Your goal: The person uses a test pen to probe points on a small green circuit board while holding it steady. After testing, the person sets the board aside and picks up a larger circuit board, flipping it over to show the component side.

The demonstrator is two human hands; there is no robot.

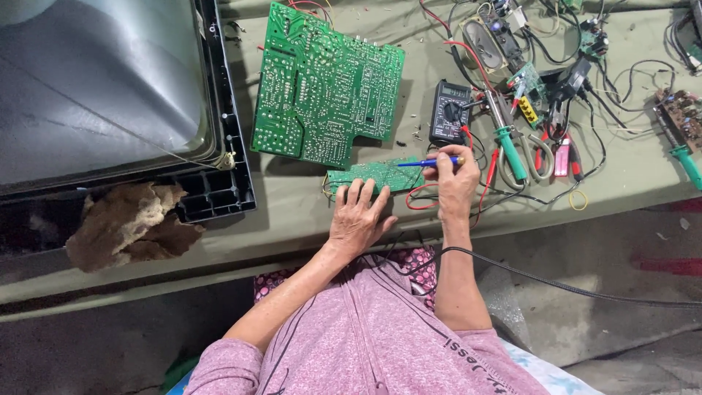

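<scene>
- The small green circuit board (374, 174) lies on the desk (292, 212), pressed flat under the released left hand (356, 219).
- A blue-handled tool (437, 162) is pinched in the right hand (455, 183)'s grip (tip at the board's right end).
- Steady pressure is best kept, with red leads (417, 197) held clear.

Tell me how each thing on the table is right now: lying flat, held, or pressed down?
Small green circuit board: flat, pressed down by the left hand.
Blue-handled tool: held in the right hand, tip over the small board.
Big green circuit board: flat, untouched.
Multimeter: lying face up, leads plugged in.
</scene>
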